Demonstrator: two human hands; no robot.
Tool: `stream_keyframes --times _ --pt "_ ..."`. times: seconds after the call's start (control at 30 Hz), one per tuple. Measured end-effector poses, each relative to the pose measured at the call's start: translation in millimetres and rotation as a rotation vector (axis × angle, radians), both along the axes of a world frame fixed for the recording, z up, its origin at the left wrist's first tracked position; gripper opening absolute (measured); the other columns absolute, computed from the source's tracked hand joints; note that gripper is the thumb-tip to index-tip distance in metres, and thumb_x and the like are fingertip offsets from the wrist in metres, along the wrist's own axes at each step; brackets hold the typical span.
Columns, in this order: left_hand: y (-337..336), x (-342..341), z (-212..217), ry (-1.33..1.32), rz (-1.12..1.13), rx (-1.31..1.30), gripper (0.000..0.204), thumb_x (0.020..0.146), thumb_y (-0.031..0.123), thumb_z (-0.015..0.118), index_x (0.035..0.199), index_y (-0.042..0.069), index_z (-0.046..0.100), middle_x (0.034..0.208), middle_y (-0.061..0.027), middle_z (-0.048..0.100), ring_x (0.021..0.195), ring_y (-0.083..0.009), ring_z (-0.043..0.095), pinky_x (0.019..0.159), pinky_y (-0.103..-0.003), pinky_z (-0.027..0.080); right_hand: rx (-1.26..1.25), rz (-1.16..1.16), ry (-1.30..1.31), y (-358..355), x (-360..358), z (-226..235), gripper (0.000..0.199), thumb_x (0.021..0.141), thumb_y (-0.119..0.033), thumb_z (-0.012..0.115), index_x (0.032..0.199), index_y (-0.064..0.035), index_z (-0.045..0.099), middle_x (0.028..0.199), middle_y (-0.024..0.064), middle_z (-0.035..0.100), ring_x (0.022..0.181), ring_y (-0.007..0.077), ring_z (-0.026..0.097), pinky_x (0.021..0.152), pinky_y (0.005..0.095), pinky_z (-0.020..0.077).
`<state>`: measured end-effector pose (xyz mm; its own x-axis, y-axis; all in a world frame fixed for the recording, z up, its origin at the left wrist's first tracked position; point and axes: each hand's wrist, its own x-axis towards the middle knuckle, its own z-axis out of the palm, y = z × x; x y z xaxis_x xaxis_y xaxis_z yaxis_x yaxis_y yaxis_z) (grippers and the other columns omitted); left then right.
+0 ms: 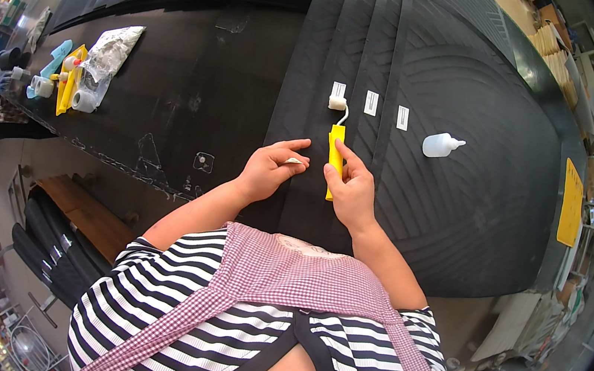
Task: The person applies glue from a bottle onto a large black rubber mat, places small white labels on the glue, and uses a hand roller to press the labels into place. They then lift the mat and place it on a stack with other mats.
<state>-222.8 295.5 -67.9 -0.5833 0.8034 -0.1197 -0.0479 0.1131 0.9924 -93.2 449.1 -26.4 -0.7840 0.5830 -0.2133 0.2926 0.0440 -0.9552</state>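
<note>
Right hand [351, 187]: closed round the yellow handle of a small roller [336, 138], thumb laid along the handle; the white roller head sits on a white label [338, 90].
Left hand [269, 169]: fingers loosely curled, forefinger stretched out, pinching a small white slip [293, 161] between thumb and fingers, just left of the roller handle and resting on the rubber.
Rubber sheet [459, 207]: black, grooved, covering most of the bench; both hands work near its near edge, around the middle.
Other labels: two more white labels [371, 103] [403, 118] in a row to the right of the roller head, set apart from each other.
Squeeze bottle [440, 144]: white, lying on its side, right of the labels, well apart from the hands.
Far left edge: yellow tray [69, 80], tape rolls [42, 86] and a crumpled clear bag [110, 52].
</note>
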Motion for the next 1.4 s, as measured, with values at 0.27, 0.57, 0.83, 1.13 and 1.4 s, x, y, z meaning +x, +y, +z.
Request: stream_keyframes --times 0.27,0.57,0.83,1.13,1.4 --pt "-0.4 -0.1 -0.3 0.023 0.004 -0.003 0.013 0.089 0.004 0.071 0.101 0.001 0.075 0.137 -0.0149 0.060 0.113 -0.0199 0.065 0.093 -0.029 0.053 -0.063 0.017 -0.022 -7.8 11.9 12.9 0.050 0.093 -0.010 0.067 0.140 0.0000 0.053 0.085 0.0000 0.057 0.071 0.0049 0.051 0.064 0.0206 0.0432" --pt "-0.4 -0.4 -0.5 0.042 -0.006 0.003 0.013 0.089 0.004 0.071 0.101 0.001 0.075 0.136 -0.0155 0.061 0.114 -0.0200 0.065 0.093 -0.029 0.053 -0.053 0.010 -0.003 1.3 -10.0 11.4 0.050 0.093 -0.012 0.066 0.139 0.0030 0.052 0.113 0.0144 0.067 0.095 0.0153 0.065 0.083 0.0275 0.0518" --pt "-1.3 -1.7 -2.6 0.009 -0.011 0.003 0.013 0.089 0.004 0.071 0.101 0.001 0.075 0.137 -0.0155 0.060 0.112 -0.0197 0.066 0.092 -0.029 0.053 0.070 0.013 -0.077 21.6 -40.6 12.5 0.050 0.091 -0.015 0.068 0.136 0.0026 0.056 0.095 0.0128 0.069 0.080 0.0150 0.065 0.075 0.0283 0.0521" --pt "-2.0 -1.8 -8.1 -0.067 -0.011 0.036 0.013 0.090 0.003 0.069 0.101 -0.001 0.075 0.138 -0.0151 0.059 0.111 -0.0194 0.066 0.094 -0.029 0.053 -0.034 0.038 0.140 25.5 -19.8 7.5 0.059 0.093 -0.010 0.067 0.146 -0.0016 0.043 0.090 0.0043 0.062 0.075 0.0077 0.058 0.067 0.0237 0.0479" --pt "3.9 18.4 33.6 -0.592 -0.109 0.154 0.017 0.096 0.010 0.066 0.106 -0.001 0.074 0.138 -0.0110 0.055 0.113 -0.0200 0.061 0.100 -0.034 0.049 -0.068 0.277 0.174 -9.7 24.0 -9.7 0.029 0.090 -0.007 0.074 0.109 -0.0048 0.052 0.090 0.0042 0.065 0.080 0.0087 0.062 0.067 0.0224 0.0495"
